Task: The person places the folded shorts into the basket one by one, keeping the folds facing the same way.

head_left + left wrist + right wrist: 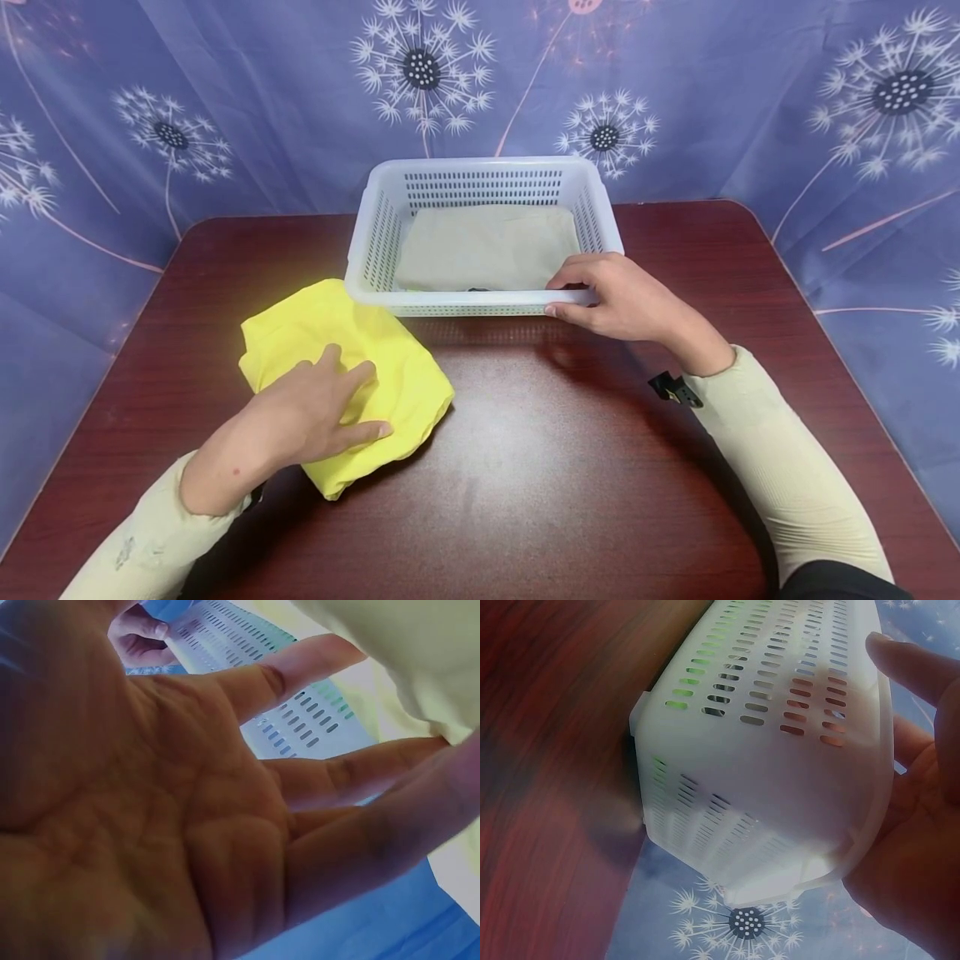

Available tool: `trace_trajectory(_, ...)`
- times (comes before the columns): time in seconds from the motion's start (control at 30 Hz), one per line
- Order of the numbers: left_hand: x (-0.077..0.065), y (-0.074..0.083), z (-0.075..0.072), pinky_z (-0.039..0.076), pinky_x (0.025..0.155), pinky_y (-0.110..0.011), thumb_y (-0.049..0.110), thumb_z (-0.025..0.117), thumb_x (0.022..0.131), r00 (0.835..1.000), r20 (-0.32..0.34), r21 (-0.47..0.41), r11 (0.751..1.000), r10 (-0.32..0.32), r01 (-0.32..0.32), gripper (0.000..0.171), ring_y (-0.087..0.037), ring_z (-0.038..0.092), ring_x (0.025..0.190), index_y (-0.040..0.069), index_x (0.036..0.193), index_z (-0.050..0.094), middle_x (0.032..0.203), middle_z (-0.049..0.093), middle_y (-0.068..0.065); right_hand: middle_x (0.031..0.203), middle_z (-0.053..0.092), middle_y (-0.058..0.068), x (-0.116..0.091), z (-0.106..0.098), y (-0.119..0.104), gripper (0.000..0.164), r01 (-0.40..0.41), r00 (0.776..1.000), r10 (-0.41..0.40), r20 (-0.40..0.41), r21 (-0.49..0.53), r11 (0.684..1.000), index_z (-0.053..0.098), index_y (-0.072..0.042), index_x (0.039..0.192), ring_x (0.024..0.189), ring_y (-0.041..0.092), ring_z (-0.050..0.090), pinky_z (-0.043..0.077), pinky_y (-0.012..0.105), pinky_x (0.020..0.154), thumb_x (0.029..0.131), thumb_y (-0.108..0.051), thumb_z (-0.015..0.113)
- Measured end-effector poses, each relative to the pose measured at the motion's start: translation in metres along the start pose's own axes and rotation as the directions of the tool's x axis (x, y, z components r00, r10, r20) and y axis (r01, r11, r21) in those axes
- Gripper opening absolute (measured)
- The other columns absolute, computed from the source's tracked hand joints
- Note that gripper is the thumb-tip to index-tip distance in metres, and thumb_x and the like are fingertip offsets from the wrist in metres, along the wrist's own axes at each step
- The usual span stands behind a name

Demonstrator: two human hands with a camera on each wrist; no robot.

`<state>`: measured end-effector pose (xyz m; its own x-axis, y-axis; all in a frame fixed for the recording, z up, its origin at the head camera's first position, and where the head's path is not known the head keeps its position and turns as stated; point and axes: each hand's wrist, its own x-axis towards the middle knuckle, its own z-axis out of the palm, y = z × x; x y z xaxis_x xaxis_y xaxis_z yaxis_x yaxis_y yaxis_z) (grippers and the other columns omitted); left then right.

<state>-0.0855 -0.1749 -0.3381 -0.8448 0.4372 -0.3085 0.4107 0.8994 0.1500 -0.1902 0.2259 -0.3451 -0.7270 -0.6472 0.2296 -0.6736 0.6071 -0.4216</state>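
Note:
A folded bright yellow cloth [408, 379] lies on the table, its far corner close to the front left of a white slotted plastic basket [450, 300]. My left hand [307, 412] rests on the cloth with fingers spread; the left wrist view has those fingers mostly straight against the pale-looking fabric. Thumb below and fingers over the top, my right hand [630, 300] grips the basket's front rim near its right corner. Inside the basket is a flat, folded greyish cloth [487, 246]. Green and dark patches show through the slots of the basket wall [757, 769] in the right wrist view.
The dark red wooden table [510, 500] has rounded back corners. Behind and at both sides hangs a blue curtain [277, 100] with a dandelion print. A small black device [675, 389] sits at the right sleeve's cuff.

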Motion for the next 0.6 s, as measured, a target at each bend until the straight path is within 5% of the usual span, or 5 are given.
trace_trajectory(0.33,0.0006,0.0034,-0.0009,0.044,0.056,-0.037,0.062,0.074,0.092,1.0,-0.002,-0.03,0.999,0.025,-0.025,0.053,-0.024,0.052,0.061,0.017,0.114,0.059,0.097,0.051,-0.015,0.095,0.071,-0.012,0.0001,0.0003,0.0002,0.012,0.001,1.0,-0.001,0.004,0.01,1.0,0.079,-0.017,0.103,0.083,0.007,0.062,0.051,0.036,0.079,0.093,-0.023,0.083)
trace_trajectory(0.5,0.0012,0.0049,-0.0002,0.043,0.055,-0.036,0.039,0.072,0.101,0.995,-0.051,0.007,0.996,0.084,-0.084,0.027,-0.023,0.049,0.056,0.016,0.108,0.06,0.09,0.052,-0.014,0.095,0.071,-0.012,0.0004,0.0003,0.0004,0.012,0.008,1.0,-0.008,0.003,0.011,1.0,0.079,-0.017,0.103,0.083,0.008,0.063,0.052,0.036,0.078,0.094,-0.023,0.083)
trace_trajectory(0.6,0.0004,0.0045,0.0003,0.041,0.053,-0.034,0.02,0.071,0.097,0.988,-0.086,0.026,0.991,0.131,-0.13,0.015,-0.022,0.047,0.055,0.015,0.108,0.061,0.086,0.049,-0.011,0.095,0.071,-0.012,0.0005,0.0003,0.0004,0.011,0.011,1.0,-0.011,0.001,0.01,1.0,0.079,-0.017,0.102,0.083,0.007,0.063,0.051,0.036,0.078,0.094,-0.023,0.083)
